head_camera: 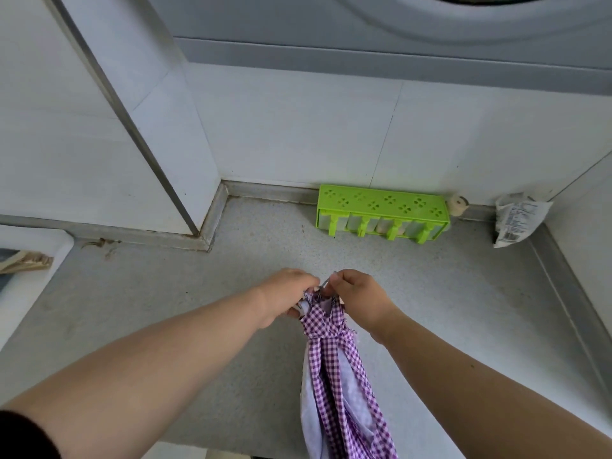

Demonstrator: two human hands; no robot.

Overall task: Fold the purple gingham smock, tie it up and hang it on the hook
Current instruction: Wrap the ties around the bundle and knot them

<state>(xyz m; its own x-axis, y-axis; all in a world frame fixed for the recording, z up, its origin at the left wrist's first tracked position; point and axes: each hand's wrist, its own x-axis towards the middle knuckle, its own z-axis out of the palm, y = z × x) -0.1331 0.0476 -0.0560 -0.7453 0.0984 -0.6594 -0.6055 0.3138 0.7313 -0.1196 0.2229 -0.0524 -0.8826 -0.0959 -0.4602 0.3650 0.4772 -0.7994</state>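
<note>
The purple gingham smock (334, 369) is gathered into a long bundle with a knot of fabric near its top. It hangs down from my hands over the grey counter toward the bottom edge of the view. My left hand (284, 294) grips the top of the bundle from the left. My right hand (359, 294) pinches a thin strap or loop at the very top, fingers curled. Both hands meet above the knot. No hook is in view.
A green plastic rack (381, 207) stands against the tiled back wall on the counter (165, 309). A small roll (458, 205) and a white printed packet (516, 218) sit at the back right corner. A white appliance edge (29, 260) lies at the left.
</note>
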